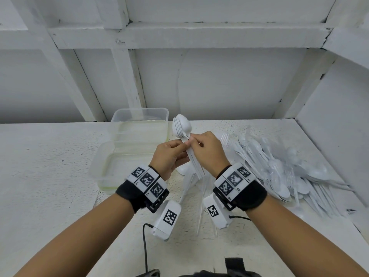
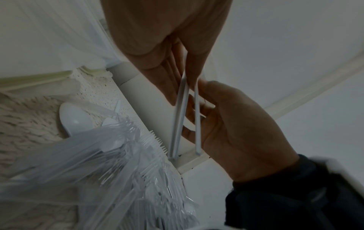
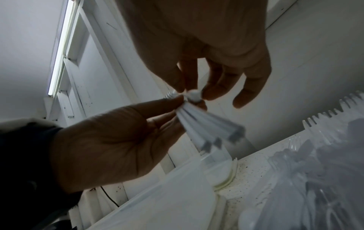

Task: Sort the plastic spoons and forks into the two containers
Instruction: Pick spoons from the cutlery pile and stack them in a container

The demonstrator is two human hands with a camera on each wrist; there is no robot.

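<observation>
I hold a stack of white plastic spoons (image 1: 182, 125) upright over the table, bowls up and handles (image 2: 182, 118) fanned downward. My left hand (image 1: 184, 144) grips the handles just below the bowls. My right hand (image 1: 192, 139) pinches the same stack at the necks, thumb against forefinger (image 3: 177, 80). In the right wrist view the handle ends (image 3: 208, 132) spread out below both hands. Two clear plastic containers stand to the left, a far one (image 1: 139, 110) and a near one (image 1: 97, 162). A mixed pile of spoons and forks (image 1: 279, 168) lies to the right.
A loose white spoon (image 1: 184, 169) and a few clear utensils (image 1: 199, 208) lie on the speckled table (image 1: 50, 166) under my hands. White walls stand behind and at the right (image 1: 339, 136). A black cable (image 1: 145, 246) hangs near the front edge.
</observation>
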